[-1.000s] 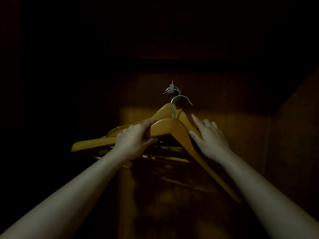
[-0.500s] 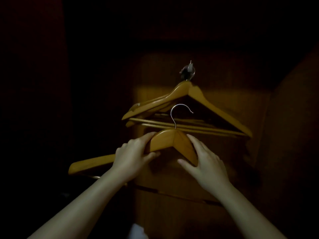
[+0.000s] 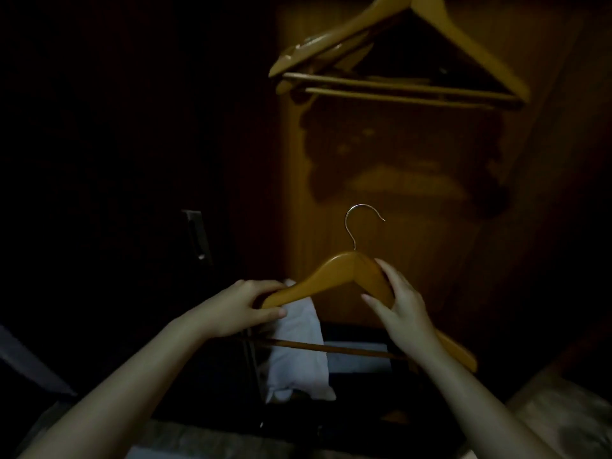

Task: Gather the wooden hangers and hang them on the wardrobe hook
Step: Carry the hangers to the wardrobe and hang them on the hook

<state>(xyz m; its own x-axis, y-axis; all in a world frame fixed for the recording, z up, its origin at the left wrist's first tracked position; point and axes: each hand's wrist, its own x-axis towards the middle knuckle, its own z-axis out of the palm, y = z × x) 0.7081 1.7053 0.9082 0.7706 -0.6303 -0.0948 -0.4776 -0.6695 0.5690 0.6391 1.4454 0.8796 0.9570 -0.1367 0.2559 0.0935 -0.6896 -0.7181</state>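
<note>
Left grip (image 3: 238,308) clamps the hanger (image 3: 331,271) by its left arm and right grip (image 3: 402,306) pinches its right shoulder. This holds it level, with its wire hook (image 3: 362,220) upright and free, likely for lifting. It sits well below the hung hangers (image 3: 447,38). The wardrobe hook is out of view.

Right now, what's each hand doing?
Left hand: grips the wooden hanger by its left arm.
Right hand: grips the same hanger's right arm.
</note>
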